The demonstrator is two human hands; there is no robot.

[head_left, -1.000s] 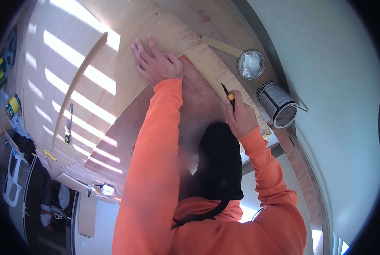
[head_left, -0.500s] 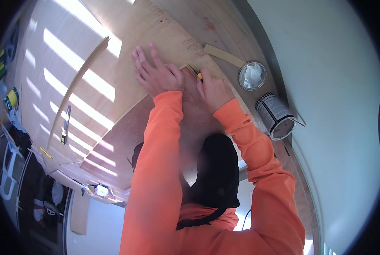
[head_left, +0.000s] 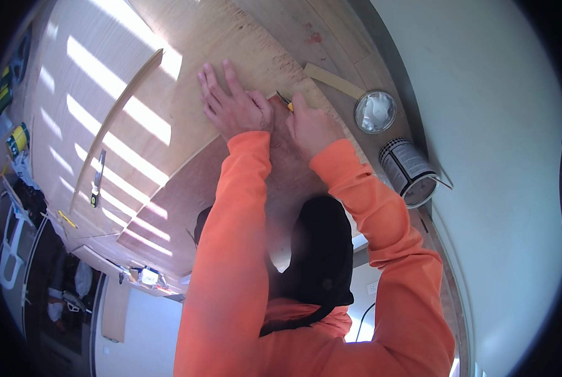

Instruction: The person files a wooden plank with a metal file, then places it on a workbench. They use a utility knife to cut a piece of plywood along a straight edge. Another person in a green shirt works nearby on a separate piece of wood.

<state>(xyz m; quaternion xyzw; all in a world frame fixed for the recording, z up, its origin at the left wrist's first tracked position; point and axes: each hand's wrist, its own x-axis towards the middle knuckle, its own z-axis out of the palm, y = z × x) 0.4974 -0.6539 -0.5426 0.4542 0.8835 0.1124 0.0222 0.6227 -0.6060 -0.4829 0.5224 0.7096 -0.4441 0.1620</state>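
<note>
My left hand [head_left: 234,110] lies with its fingers spread on a light plywood sheet [head_left: 190,113], its palm at the edge of a reddish-brown board [head_left: 193,179] resting on that sheet. My right hand [head_left: 314,127] is closed around a utility knife [head_left: 290,106] with a yellow handle. Most of the handle is hidden by the fingers. The knife's dark tip points at the far corner of the brown board, just right of my left hand. Whether the blade touches the wood, I cannot tell.
Right of the plywood stand an open tin can [head_left: 408,169] with a wire handle and a round lid [head_left: 376,112] beside a thin wooden strip [head_left: 333,80]. A long curved wooden strip [head_left: 121,107], a slim tool [head_left: 97,179] and a yellow pencil-like stick [head_left: 68,219] lie to the left.
My right hand has shifted slightly up and left with the knife, so less of the handle shows. My left hand stays pressed in nearly the same place.
</note>
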